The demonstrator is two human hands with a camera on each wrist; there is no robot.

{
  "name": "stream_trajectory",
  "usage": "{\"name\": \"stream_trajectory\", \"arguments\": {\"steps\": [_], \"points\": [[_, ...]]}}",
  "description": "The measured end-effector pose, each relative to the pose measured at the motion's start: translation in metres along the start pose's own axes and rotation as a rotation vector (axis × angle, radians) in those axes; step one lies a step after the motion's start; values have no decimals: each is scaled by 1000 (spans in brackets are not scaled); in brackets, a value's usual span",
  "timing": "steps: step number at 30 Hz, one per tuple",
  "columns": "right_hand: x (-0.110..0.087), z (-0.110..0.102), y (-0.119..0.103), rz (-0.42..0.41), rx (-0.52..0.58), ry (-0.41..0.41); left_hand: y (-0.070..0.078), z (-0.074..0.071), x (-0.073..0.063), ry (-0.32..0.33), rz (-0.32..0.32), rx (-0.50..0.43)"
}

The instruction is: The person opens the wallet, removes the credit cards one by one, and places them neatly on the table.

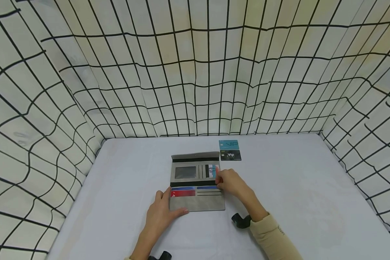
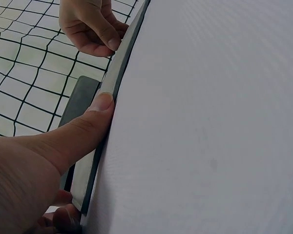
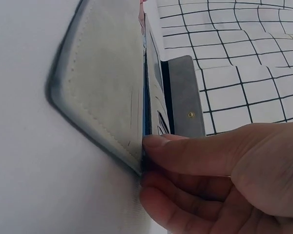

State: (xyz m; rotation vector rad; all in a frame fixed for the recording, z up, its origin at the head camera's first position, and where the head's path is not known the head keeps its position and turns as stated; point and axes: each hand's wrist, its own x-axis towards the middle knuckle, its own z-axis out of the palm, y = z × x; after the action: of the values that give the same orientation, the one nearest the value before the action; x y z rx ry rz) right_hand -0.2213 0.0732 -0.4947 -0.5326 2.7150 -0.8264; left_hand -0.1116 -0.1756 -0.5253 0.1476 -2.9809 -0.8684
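A grey bifold wallet lies unfolded on the white-covered table. My left hand holds its lower left part, thumb on the inner face and fingers at the left edge. At the fold's right end, my right hand has thumb and fingers together on the end of a blue card in the lower right pocket. A red card and another blue card sit in the lower left pockets. Several coloured cards fill the upper right slots, beside a clear window.
Beyond the wallet's upper right corner lie a teal VIP card and a black Vip card. The wallet's flap with a snap stands at its far side. A black grid net surrounds the table.
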Motion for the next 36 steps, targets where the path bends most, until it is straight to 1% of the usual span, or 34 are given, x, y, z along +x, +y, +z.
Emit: {"name": "stream_trajectory", "arguments": {"steps": [10, 16, 23, 30, 36], "points": [[1, 2, 3, -16, 24, -13, 0, 1, 0, -8, -10, -3], [2, 4, 6, -43, 44, -38, -1, 2, 1, -12, -12, -8], [3, 6, 8, -64, 48, -43, -1, 2, 1, -15, -17, -7], [4, 7, 8, -85, 14, -24, -1, 2, 1, -20, -22, -8], [4, 8, 8, -85, 18, -19, -1, 2, 1, -16, -14, 2]]}}
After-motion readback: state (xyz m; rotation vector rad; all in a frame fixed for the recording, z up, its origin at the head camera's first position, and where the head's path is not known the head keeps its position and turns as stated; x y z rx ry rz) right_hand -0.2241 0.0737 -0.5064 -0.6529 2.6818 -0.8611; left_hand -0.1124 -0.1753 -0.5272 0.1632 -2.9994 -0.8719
